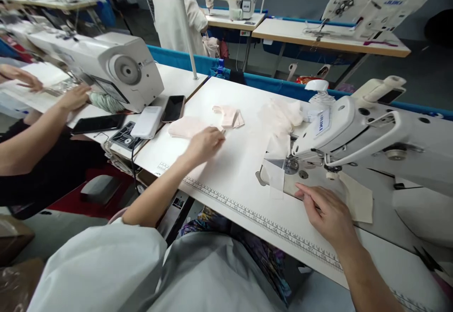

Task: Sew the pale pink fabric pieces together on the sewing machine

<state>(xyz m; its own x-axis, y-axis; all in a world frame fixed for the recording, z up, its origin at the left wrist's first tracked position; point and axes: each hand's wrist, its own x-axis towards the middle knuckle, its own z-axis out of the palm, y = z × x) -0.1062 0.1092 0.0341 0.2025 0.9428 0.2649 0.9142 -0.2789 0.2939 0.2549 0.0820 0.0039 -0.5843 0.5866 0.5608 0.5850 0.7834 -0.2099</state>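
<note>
My left hand (204, 144) reaches out over the white table (240, 161) and pinches the edge of a pale pink fabric piece (186, 126). A second small pink piece (229, 116) lies just beyond it. My right hand (327, 213) rests flat on the bed of the white sewing machine (357, 128), fingers spread, just in front of the needle plate (292, 166). A white strip of fabric (276, 172) hangs under the presser foot, and a loose heap of pale fabric (281, 113) lies behind it.
A printed ruler (247, 215) runs along the table's front edge. To the left, a co-worker's hands (72, 97) work at another sewing machine (116, 69); two phones (173, 108) and a white power bank (147, 122) lie beside it. A person in white stands behind.
</note>
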